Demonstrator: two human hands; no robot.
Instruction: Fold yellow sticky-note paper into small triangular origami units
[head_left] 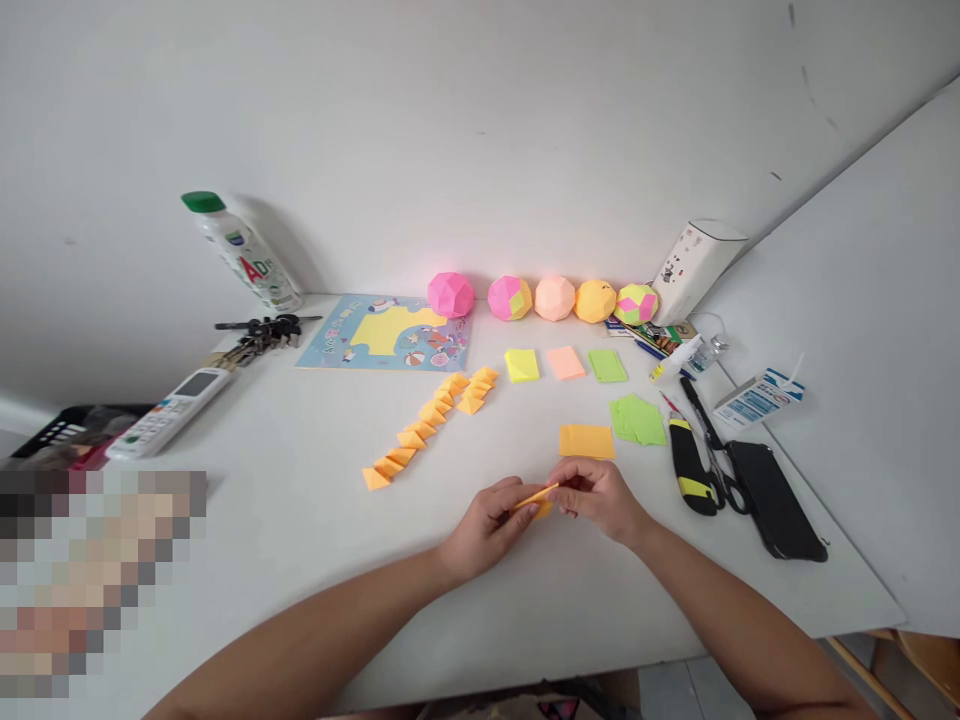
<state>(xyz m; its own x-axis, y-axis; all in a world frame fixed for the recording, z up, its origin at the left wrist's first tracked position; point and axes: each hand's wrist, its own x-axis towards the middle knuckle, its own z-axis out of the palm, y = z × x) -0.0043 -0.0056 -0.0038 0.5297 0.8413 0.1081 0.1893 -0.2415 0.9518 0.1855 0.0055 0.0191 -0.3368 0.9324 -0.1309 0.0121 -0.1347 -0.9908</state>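
Item: 1 orange paper piece (543,509), mid-desk, toward the near edge of the desk (480,630). Folded, slim, seen nearly edge-on, a flap showing below; partly hidden. Left hand (487,525): fingers pinching its left end. Right hand (598,499): fingers pinching its right end. Step, as judged: folding or creasing; next move calls for aligned edges and firm thumb pressure. Farther right: orange sticky notes (587,441). Farther left: orange folded units (435,412).
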